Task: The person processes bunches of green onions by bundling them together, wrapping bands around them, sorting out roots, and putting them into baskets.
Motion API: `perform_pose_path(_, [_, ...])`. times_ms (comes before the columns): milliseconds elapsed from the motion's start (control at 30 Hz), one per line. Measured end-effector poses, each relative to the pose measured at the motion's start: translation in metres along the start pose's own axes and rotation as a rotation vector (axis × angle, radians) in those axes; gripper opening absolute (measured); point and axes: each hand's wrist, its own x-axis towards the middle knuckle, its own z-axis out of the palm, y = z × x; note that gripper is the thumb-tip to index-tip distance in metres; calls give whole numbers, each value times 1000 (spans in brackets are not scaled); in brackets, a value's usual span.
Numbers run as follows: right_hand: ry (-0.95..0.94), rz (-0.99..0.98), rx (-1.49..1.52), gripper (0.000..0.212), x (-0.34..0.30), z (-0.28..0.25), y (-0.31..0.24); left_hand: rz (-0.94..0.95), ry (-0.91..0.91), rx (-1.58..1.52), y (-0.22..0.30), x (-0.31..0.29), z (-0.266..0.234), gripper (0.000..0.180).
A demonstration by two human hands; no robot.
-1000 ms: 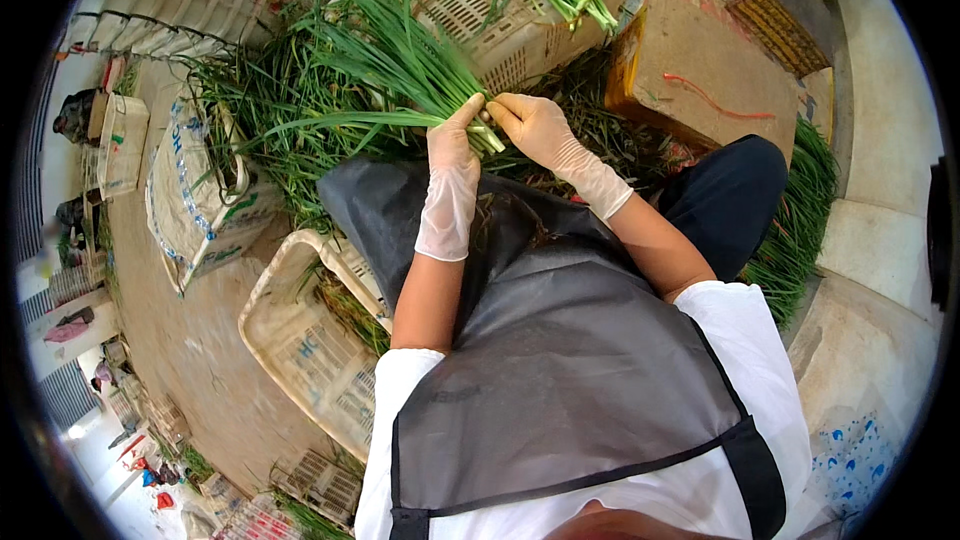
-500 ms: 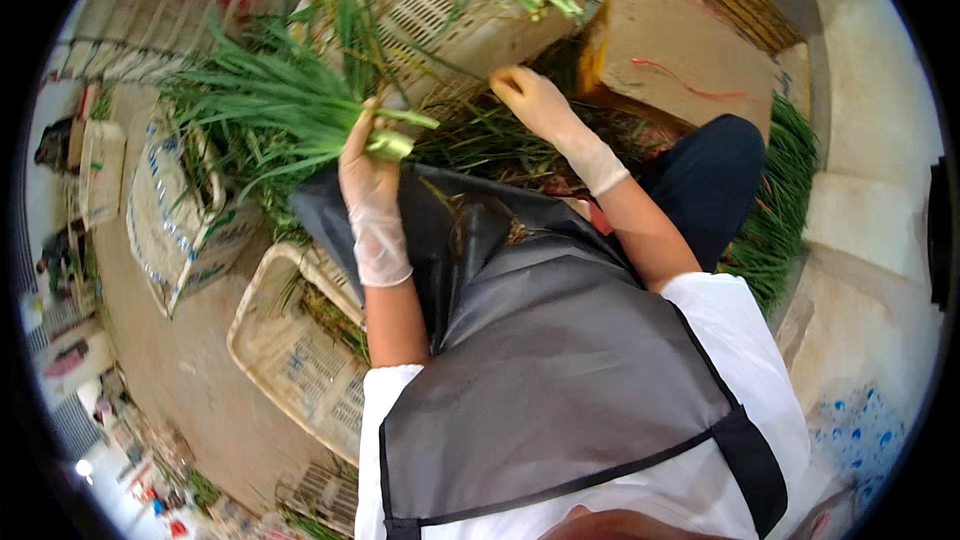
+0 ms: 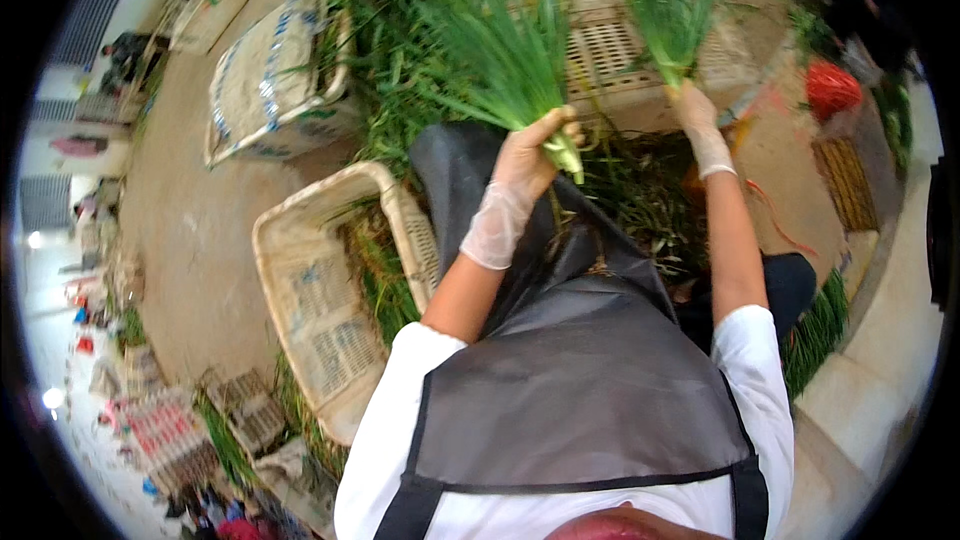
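My left hand (image 3: 535, 152), in a thin translucent glove, is closed around a bunch of scallions (image 3: 500, 60). Its green leaves fan up and away, and the pale cut ends poke out below my fingers over the dark apron (image 3: 570, 380). Farther off to the right, my gloved right hand (image 3: 694, 112) grips the pale base of a second bunch of scallions (image 3: 668, 25). That bunch is over an overturned pale slotted crate (image 3: 600, 50), leaves pointing away. My right fingers are partly hidden behind the hand.
Loose green leaves (image 3: 385, 70) heap left of the slotted crate, and trimmings (image 3: 650, 190) lie below it. An open pale basket (image 3: 265, 230) stands at my left, a covered crate (image 3: 250, 80) beyond. On the right are a cardboard box (image 3: 800, 160) and a red bag (image 3: 832, 90).
My right hand, earlier without scallions, has reached away to the crate and taken hold of the second bunch. My left hand keeps its bunch, now pointing more directly away. The view has turned.
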Motion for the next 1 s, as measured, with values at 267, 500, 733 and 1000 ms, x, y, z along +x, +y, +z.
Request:
perform_pose_path(267, [-75,-170,315,48,-32,-80,-26,-33,-103,-150,-6,-10,-31,26])
perform_pose_path(500, [-173,-1228,1207,46,-157,-269,-61,-85,-10,-179,-14,-25,-9,22])
perform_pose_path(733, [-108,-396,1037,56,-119,-99,-62,16,-147,-120,-2,-25,22,22])
perform_pose_path(1000, [-812,-371,1219,31,-168,-35,-102,87,-116,-132,18,3,24,22])
